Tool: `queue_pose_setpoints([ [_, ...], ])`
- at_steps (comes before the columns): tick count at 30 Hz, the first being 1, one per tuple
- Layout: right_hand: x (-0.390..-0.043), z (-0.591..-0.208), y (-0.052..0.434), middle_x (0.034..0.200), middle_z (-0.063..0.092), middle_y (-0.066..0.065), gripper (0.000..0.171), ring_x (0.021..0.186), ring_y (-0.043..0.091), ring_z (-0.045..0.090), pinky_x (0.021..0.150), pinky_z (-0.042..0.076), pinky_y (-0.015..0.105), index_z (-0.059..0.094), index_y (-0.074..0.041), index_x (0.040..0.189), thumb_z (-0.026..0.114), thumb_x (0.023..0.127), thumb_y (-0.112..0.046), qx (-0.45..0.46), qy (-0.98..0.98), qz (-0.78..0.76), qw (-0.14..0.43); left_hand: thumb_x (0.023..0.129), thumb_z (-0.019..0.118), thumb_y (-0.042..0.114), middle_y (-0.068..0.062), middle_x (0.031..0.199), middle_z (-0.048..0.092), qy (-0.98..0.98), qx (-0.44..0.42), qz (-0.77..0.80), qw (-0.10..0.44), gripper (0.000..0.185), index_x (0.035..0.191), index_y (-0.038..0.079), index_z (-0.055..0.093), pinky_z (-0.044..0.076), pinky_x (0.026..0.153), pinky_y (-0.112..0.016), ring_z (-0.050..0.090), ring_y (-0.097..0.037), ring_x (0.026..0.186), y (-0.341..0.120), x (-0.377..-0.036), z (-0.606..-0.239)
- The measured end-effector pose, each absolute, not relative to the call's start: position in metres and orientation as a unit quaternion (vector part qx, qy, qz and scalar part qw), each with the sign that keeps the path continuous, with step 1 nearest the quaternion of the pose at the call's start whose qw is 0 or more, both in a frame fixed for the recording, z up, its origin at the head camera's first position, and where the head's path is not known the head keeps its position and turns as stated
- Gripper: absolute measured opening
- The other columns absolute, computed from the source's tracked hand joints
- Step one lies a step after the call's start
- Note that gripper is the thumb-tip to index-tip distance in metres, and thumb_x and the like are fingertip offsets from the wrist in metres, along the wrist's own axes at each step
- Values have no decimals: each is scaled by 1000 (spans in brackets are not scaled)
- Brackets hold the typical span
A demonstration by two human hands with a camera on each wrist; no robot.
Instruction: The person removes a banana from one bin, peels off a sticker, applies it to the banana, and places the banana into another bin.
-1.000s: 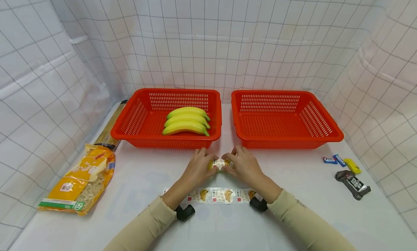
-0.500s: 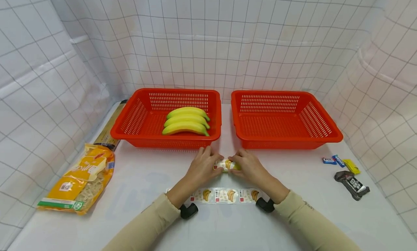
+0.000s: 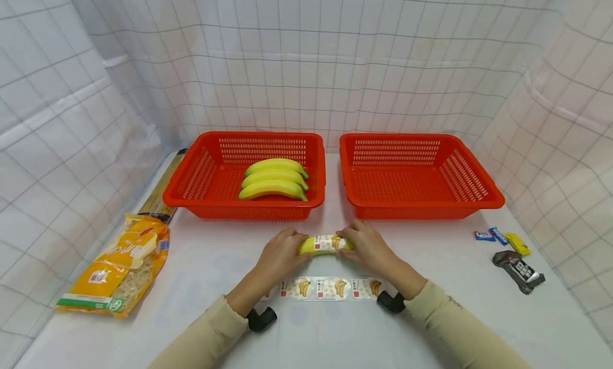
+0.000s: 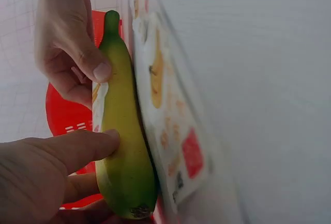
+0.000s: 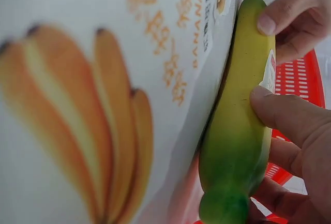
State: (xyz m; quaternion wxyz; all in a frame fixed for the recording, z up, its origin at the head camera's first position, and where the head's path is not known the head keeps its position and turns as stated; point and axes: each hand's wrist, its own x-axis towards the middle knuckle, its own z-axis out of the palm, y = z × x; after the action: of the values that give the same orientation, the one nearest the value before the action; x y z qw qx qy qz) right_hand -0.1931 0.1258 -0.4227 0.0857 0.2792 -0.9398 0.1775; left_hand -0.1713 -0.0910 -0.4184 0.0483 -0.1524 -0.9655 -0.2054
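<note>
A yellow banana (image 3: 306,245) with green ends lies crosswise in front of the two baskets. On its upper side is a white label (image 3: 324,243) printed with bananas. My left hand (image 3: 281,253) grips the banana's left end, its thumb (image 4: 106,145) against the near side and its fingers behind. Near the right end, my right hand (image 3: 371,246) pinches the banana the same way, thumb (image 5: 269,102) beside the label's edge. Closer to me, a strip of banana labels (image 3: 316,288) lies flat on the white table, partly hidden by the left wrist.
The left red basket (image 3: 244,212) contains several bananas (image 3: 273,188); a second red basket (image 3: 426,212) stands to its right. An orange food bag (image 3: 119,262) and a dark, flat package (image 3: 163,196) lie at left. Small wrapped snacks (image 3: 517,244) and a dark packet (image 3: 519,271) lie at right.
Both hands first shifted slightly right. Then my left hand slid left from the label to the banana's left end, uncovering more of the label, while my right hand stayed nearly in place.
</note>
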Motion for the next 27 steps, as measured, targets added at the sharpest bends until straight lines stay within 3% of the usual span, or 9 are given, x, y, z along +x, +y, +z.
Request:
queue_pose_setpoints([
  [3, -194, -423, 126, 97, 58, 7, 39, 88, 21, 53, 78, 45, 39, 69, -11, 109, 78, 75, -26, 256, -944, 199, 62, 76, 76, 23, -5, 99, 63, -962, -141, -228, 41, 39, 111, 7, 68, 48, 80, -37, 58, -20, 90, -96, -171, -420],
  [8, -193, -422, 133, 114, 62, 13, 41, 107, 30, 56, 92, 44, 48, 68, -9, 114, 76, 78, -26, 229, -943, 239, 17, 76, 76, 21, -5, 98, 62, -959, -133, -248, 39, 36, 109, 7, 69, 47, 77, -34, 56, -18, 87, -101, -172, -423],
  [10, -192, -420, 142, 113, 64, 12, 39, 106, 28, 57, 91, 45, 44, 68, -7, 113, 74, 79, -24, 222, -940, 258, 7, 76, 76, 21, -4, 97, 62, -959, -131, -249, 39, 36, 109, 7, 69, 46, 77, -34, 55, -18, 86, -103, -172, -424],
  [14, -193, -419, 170, 97, 68, 6, 32, 86, 17, 59, 76, 48, 31, 68, -5, 109, 72, 82, -21, 195, -927, 320, 5, 76, 77, 22, -4, 98, 62, -961, -121, -247, 40, 37, 109, 7, 68, 47, 79, -35, 55, -18, 87, -104, -171, -424],
  [17, -195, -419, 197, 97, 70, 6, 32, 86, 16, 60, 73, 48, 28, 67, -5, 111, 68, 86, -25, 139, -920, 367, 4, 77, 77, 22, -4, 99, 61, -961, -117, -249, 39, 38, 110, 7, 68, 47, 79, -35, 54, -18, 86, -105, -171, -423],
  [24, -195, -413, 248, 109, 62, 16, 57, 92, 20, 60, 75, 51, 25, 53, -2, 125, 55, 91, -48, -33, -880, 473, -9, 76, 77, 21, -4, 97, 60, -960, -118, -250, 36, 37, 109, 6, 67, 44, 74, -32, 51, -16, 81, -105, -170, -423],
  [27, -197, -408, 259, 107, 61, 10, 63, 92, 16, 61, 78, 52, 21, 48, -2, 126, 51, 90, -54, -93, -843, 530, -4, 76, 77, 22, -4, 96, 60, -960, -114, -251, 36, 38, 109, 6, 67, 44, 74, -31, 51, -16, 81, -104, -170, -424],
])
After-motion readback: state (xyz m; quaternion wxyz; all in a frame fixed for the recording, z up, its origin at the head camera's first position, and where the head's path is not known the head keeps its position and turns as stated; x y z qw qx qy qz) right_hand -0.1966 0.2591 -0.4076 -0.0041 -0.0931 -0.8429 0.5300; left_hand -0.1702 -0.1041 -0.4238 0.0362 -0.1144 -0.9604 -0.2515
